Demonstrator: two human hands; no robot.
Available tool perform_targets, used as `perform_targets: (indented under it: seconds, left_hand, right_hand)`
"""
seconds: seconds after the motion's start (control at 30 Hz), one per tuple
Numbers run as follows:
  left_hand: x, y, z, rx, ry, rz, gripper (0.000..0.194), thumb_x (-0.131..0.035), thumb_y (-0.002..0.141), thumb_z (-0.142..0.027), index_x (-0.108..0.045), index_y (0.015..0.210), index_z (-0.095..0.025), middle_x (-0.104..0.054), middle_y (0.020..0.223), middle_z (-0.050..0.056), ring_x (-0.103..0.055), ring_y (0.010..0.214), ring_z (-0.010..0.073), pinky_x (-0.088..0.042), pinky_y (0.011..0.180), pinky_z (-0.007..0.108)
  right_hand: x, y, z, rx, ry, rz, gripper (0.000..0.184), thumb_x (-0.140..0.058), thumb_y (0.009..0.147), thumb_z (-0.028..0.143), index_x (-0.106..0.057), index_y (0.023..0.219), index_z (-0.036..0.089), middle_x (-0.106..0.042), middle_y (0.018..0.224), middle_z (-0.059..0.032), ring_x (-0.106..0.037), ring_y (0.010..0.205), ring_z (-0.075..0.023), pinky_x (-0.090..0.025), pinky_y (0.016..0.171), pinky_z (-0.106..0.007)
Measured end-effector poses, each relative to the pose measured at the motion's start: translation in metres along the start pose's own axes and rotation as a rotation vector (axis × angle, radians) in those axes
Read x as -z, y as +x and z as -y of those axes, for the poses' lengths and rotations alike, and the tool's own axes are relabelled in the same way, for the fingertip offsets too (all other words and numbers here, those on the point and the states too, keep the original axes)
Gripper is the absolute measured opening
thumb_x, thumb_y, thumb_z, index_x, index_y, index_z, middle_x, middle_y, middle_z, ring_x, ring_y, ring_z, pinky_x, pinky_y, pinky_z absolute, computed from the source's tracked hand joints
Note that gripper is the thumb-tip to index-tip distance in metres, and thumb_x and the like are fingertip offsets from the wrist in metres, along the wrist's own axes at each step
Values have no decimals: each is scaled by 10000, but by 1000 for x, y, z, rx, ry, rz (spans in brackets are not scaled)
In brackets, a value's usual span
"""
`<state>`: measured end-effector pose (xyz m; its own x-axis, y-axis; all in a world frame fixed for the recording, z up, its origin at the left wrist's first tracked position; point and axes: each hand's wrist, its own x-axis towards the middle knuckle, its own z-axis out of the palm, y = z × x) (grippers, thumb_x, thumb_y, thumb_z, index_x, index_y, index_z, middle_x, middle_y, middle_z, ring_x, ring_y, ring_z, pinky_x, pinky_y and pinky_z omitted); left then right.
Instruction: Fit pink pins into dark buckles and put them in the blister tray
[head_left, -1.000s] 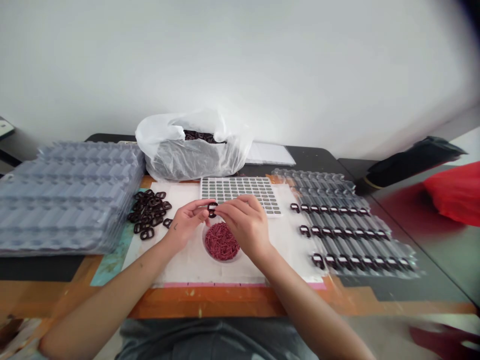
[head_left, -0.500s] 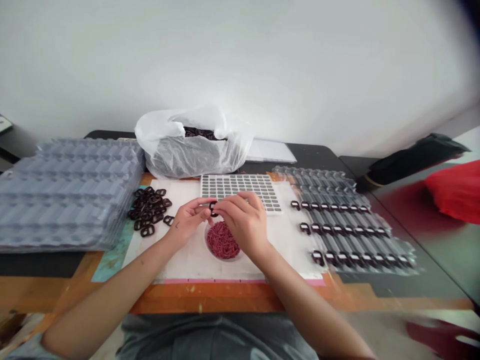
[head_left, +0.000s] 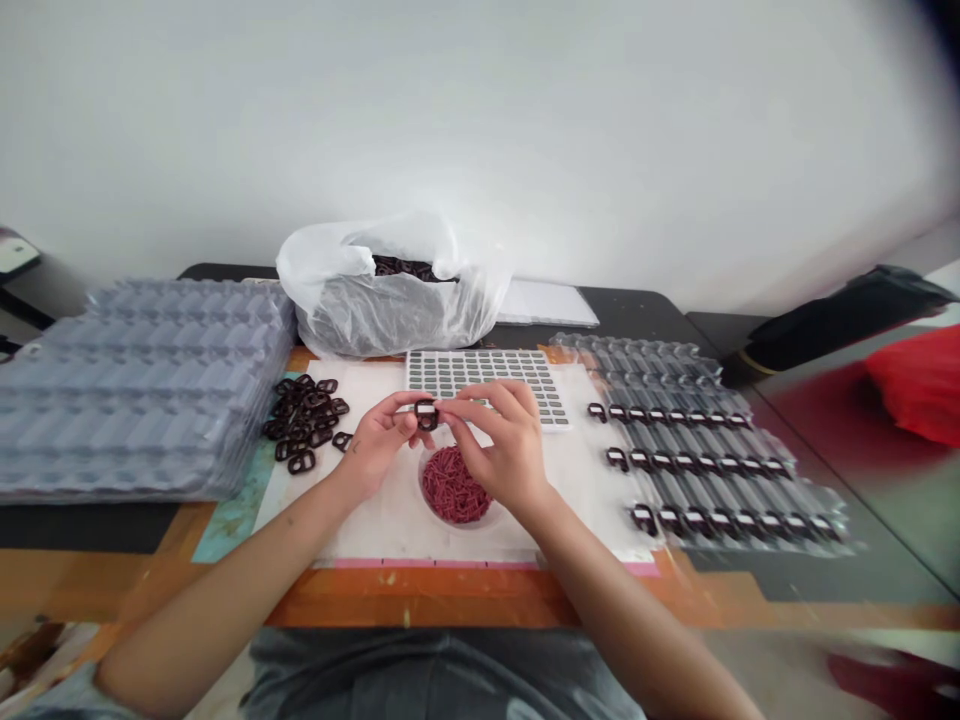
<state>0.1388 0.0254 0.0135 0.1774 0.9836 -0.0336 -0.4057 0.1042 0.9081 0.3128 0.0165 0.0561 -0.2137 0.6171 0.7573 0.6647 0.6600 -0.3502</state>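
Observation:
Above the white paper, my left hand [head_left: 379, 440] pinches a small dark brown buckle-like piece [head_left: 427, 422] between thumb and fingers. A white strip shows along the top of this piece. My right hand [head_left: 504, 435] has its thumb and index fingertip closed at the piece's right edge. Just below the hands stands a round clear dish [head_left: 484, 520] of small dark red rod-like bits [head_left: 456, 487]. Behind my right hand lies a white sheet with rows of small grey rectangles [head_left: 480, 368], partly covered by the fingers.
Loose dark pieces [head_left: 304, 415] are heaped at left, beside stacked clear plastic trays [head_left: 142, 390]. A white plastic bag [head_left: 390, 315] of dark pieces stands behind. On the right, a clear tray [head_left: 697, 490] holds rows of dark pieces with white strips. Red cloth [head_left: 919, 385] appears far right.
The buckle-like piece now faces me with its white strip showing. My right fingertips have drawn back to its right edge. The whole view has shifted slightly.

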Motion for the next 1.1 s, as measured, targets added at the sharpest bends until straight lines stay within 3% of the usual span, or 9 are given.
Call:
perform_targets:
  seconds: [0.3, 0.47, 0.63, 0.8, 0.97, 1.1]
  left_hand:
    - [-2, 0, -4, 10, -18, -13, 572, -850, 590, -551, -692, 988, -172, -686, 649, 19, -607, 532, 145, -370, 555, 262]
    - [-3, -1, -5, 12, -20, -16, 588, -852, 577, -560, -679, 983, -172, -722, 737, 45, -611, 540, 141, -392, 557, 263]
    - [-4, 0, -7, 36, -11, -56, 633, -886, 500, -559, -671, 951, -170, -677, 626, 10, -566, 474, 116, -312, 460, 216]
    - [-1, 2, -8, 20, 27, -84, 646, -897, 469, -558, -678, 946, -181, -637, 568, -18, -521, 442, 105, -275, 421, 203]
    - [2, 5, -11, 39, 20, -129, 631, -849, 523, -617, -721, 999, -223, -716, 770, 19, -577, 591, 129, -382, 486, 226]
    - [7, 11, -13, 77, -39, -219, 349, -777, 707, -535, -736, 893, -243, -711, 801, 2, -554, 633, 127, -426, 531, 236]
  right_hand:
    - [-1, -3, 1, 69, -47, 70, 194, -620, 874, 181, -726, 995, 289, -717, 983, 7, -538, 951, -212, -411, 856, -378]
    - [2, -1, 1, 103, -124, 30, 261, -609, 901, 237, -671, 1154, 245, -690, 1076, -47, -556, 994, -214, -401, 896, -384]
    - [-1, 0, 2, 159, -107, 7, 81, -654, 903, 317, -727, 930, 295, -718, 943, 15, -555, 931, -169, -399, 885, -343]
    - [-3, 0, 2, 191, -173, 73, 172, -581, 950, 343, -733, 870, 345, -735, 923, 95, -572, 898, -118, -426, 889, -295]
    - [29, 13, 4, 104, -259, 359, 219, -505, 987, 341, -712, 963, 407, -727, 1037, 120, -609, 980, -98, -448, 945, -257]
    - [64, 14, -22, 161, -272, 251, 243, -497, 1001, 343, -728, 954, 285, -736, 956, 63, -609, 934, -100, -447, 904, -254]
